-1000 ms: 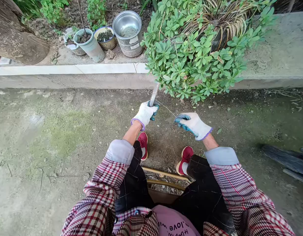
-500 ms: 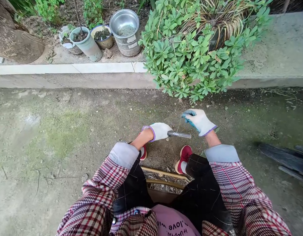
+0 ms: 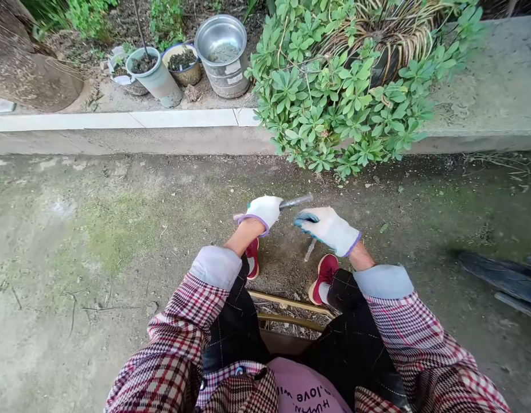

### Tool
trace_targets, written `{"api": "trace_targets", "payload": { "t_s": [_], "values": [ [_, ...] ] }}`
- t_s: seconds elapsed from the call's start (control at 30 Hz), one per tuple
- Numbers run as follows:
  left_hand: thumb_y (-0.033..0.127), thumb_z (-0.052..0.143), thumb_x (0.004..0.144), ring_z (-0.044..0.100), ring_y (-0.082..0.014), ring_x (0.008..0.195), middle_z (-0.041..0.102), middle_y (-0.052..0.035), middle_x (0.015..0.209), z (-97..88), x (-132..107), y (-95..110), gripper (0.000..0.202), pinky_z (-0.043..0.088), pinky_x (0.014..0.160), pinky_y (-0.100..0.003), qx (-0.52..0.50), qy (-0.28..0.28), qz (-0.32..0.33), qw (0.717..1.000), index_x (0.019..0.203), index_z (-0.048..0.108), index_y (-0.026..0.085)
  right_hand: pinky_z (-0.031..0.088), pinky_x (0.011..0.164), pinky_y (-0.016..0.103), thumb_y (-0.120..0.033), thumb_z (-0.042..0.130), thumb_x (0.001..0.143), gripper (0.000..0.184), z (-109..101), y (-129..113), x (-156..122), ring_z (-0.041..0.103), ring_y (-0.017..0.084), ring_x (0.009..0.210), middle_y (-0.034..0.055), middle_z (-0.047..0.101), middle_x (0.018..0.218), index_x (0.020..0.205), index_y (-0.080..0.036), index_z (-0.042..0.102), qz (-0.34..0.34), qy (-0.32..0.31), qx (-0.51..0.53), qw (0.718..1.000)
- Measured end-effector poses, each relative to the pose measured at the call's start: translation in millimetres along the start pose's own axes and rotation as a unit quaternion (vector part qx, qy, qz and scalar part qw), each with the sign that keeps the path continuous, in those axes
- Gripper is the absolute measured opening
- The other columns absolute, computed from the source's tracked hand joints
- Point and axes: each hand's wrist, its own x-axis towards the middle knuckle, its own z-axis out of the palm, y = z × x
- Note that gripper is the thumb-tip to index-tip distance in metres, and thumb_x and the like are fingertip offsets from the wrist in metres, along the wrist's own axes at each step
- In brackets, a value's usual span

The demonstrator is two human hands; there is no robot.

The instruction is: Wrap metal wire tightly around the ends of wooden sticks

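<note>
My left hand, in a white glove with a purple cuff, is closed round a slim grey rod with a ringed middle and a paler, translucent-looking end. The rod points right and slightly up; a pale tip shows behind the hand. To the right, my right hand, in a white glove with blue-green fingers, has its fingertips pinched together close to the rod's end. What they pinch is hidden. A short, clear-greyish stick shows just below the right hand; whether the hand holds it, I cannot tell.
A leafy green bush overhangs the white-edged kerb. On the ledge stand a metal pot, a pale bucket planter and a yellowish bowl. Red shoes and a seat's metal bars are below. A dark object lies right.
My left hand has moved up, tilting the grey rod upward. My right hand has moved left and down. The thin strand between them no longer shows, and a short clear stick has appeared below.
</note>
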Motion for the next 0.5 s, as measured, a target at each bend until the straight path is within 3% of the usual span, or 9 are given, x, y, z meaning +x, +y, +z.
{"api": "trace_targets", "payload": {
  "t_s": [0.07,0.2,0.27,0.33,0.43,0.5],
  "values": [
    [0.015,0.053,0.095,0.076,-0.0297,0.111,0.08,-0.0177,0.11,8.8,-1,5,0.032,0.056,0.103,-0.041,0.077,-0.049,0.027,0.995,0.114,0.079,0.016,0.05,0.073,0.03,-0.033,0.065,0.089,0.019,-7,6,-1,0.069,0.019,0.074,0.0033,0.08,0.08,0.085,-0.022,0.079,0.008,0.007,-0.032,0.999],
    [0.022,0.067,0.085,0.074,-0.0235,0.084,0.08,-0.011,0.092,12.0,-14,20,0.024,0.058,0.082,-0.032,0.062,-0.144,0.097,0.983,0.105,0.08,0.018,0.052,0.078,0.032,-0.029,0.067,0.083,0.012,-28,28,5,0.071,0.021,0.081,0.0047,0.081,0.085,0.079,-0.022,0.077,0.049,0.034,-0.033,0.998],
    [0.027,0.071,0.083,0.068,-0.0189,0.072,0.078,-0.0078,0.084,3.9,-24,24,0.026,0.054,0.067,-0.028,0.02,-0.183,0.126,0.975,0.105,0.08,0.017,0.053,0.073,0.033,-0.03,0.07,0.078,0.01,-35,36,8,0.067,0.021,0.074,0.0047,0.078,0.077,0.071,-0.023,0.073,0.072,0.032,0.009,0.997],
    [0.03,0.071,0.082,0.06,-0.0146,0.062,0.074,-0.0049,0.077,-5.8,-30,24,0.031,0.048,0.056,-0.024,-0.1,-0.216,0.135,0.962,0.108,0.08,0.016,0.051,0.064,0.032,-0.035,0.071,0.077,0.014,-37,38,10,0.062,0.019,0.066,0.0051,0.074,0.072,0.07,-0.023,0.071,0.081,0.027,0.071,0.994],
    [0.033,0.072,0.081,0.051,-0.011,0.056,0.067,-0.0004,0.07,-13.6,-26,19,0.036,0.044,0.05,-0.021,-0.285,-0.155,0.098,0.941,0.112,0.079,0.016,0.049,0.054,0.031,-0.043,0.068,0.079,0.022,-33,35,10,0.057,0.017,0.056,0.0044,0.071,0.069,0.076,-0.021,0.07,0.087,0.029,0.137,0.986],
    [0.034,0.073,0.081,0.051,-0.0104,0.056,0.065,0.0009,0.07,-13.0,-17,15,0.039,0.045,0.05,-0.02,-0.333,-0.088,0.07,0.936,0.116,0.078,0.017,0.051,0.053,0.03,-0.043,0.066,0.081,0.022,-25,31,11,0.058,0.016,0.056,0.0033,0.072,0.07,0.08,-0.021,0.071,0.082,0.029,0.144,0.986]
  ]
}}
